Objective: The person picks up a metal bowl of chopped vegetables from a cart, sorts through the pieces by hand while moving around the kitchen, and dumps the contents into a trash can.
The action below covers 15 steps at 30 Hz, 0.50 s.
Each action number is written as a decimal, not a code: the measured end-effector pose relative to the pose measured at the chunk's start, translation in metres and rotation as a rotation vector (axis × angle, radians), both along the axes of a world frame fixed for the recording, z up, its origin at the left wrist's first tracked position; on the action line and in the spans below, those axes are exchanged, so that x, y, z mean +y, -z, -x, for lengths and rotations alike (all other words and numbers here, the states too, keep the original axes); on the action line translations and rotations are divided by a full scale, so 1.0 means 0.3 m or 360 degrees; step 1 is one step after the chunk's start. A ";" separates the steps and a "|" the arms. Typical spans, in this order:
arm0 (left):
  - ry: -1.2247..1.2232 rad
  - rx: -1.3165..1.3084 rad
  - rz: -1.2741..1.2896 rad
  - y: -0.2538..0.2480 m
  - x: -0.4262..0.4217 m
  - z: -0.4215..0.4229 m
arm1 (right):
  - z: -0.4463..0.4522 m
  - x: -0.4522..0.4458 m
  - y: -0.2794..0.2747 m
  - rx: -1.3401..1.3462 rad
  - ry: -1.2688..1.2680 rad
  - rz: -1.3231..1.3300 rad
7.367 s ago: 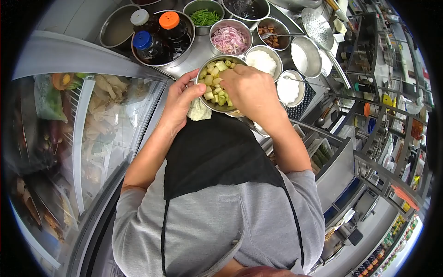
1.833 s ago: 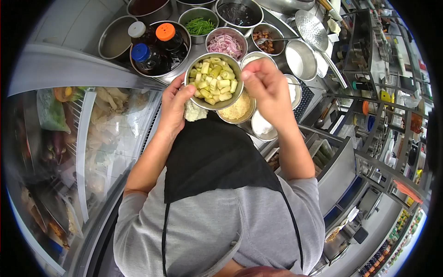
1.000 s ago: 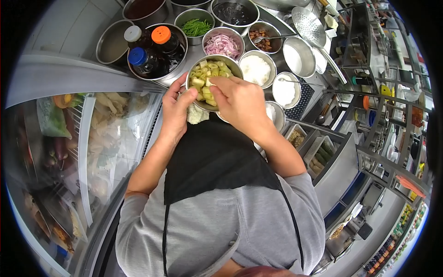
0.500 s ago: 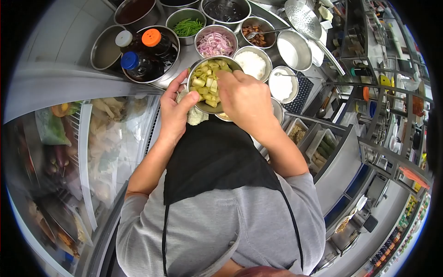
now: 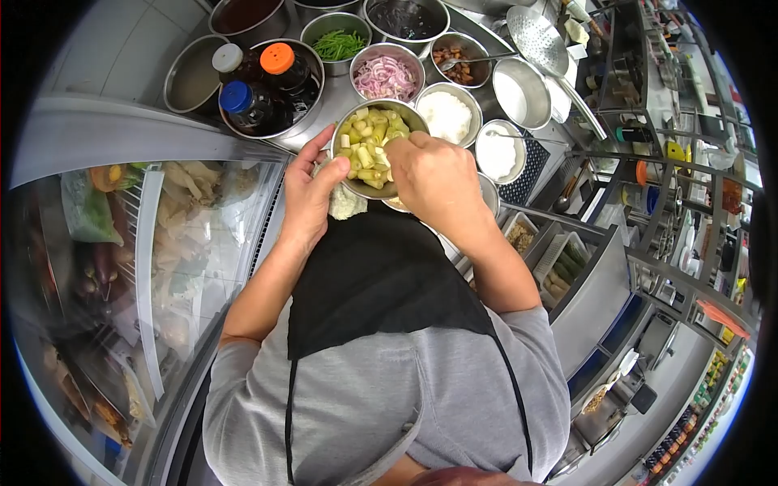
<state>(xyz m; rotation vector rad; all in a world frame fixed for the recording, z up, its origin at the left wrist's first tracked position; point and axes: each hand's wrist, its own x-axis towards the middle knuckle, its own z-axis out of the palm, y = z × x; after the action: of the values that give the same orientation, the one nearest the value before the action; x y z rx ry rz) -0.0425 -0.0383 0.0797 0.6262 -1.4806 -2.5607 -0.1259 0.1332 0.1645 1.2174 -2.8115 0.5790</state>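
Observation:
A round metal bowl (image 5: 339,173) filled with chopped pale-green vegetable pieces (image 5: 369,146) is held in front of my apron. My left hand (image 5: 310,190) grips its left side, thumb at the rim. A crumpled light cloth (image 5: 347,202) hangs under that hand, against the bowl. Over the bowl's right side, my right hand (image 5: 438,178) is closed, its fingertips down among the pieces. The back of the hand hides whatever the fingers pinch.
Beyond the bowl stand metal bowls of sliced shallots (image 5: 386,77), cut green stalks (image 5: 339,44) and white stuff (image 5: 446,113). Capped dark bottles (image 5: 279,73) sit in a pan at left. A skimmer (image 5: 538,40) lies at right. An open fridge door (image 5: 146,267) borders my left.
My right hand has shifted slightly right and down within the bowl, uncovering more pieces. My left hand keeps its hold on the bowl. The view has shifted a little.

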 end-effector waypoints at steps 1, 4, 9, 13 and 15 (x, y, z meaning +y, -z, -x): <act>0.0008 -0.0019 0.0015 -0.002 0.001 -0.001 | 0.003 -0.005 0.000 0.0052 0.0030 0.0009; 0.0043 -0.0032 0.0074 -0.015 0.008 -0.005 | 0.014 -0.024 0.008 0.0131 0.0138 -0.0022; 0.0143 0.0093 0.0300 -0.012 0.032 -0.010 | 0.026 -0.077 0.060 0.0165 0.0152 -0.0392; 0.0155 0.0103 0.0214 -0.009 0.023 -0.002 | 0.020 -0.067 0.055 0.0168 0.0100 -0.0236; 0.0158 0.0123 0.0202 -0.018 0.023 0.000 | -0.003 -0.047 0.035 0.0105 0.0093 -0.0213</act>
<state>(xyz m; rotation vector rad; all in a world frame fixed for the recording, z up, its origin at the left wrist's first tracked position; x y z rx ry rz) -0.0425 -0.0313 0.0850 0.4430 -1.6713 -2.5052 -0.1249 0.1191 0.1540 1.1469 -2.8592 0.3458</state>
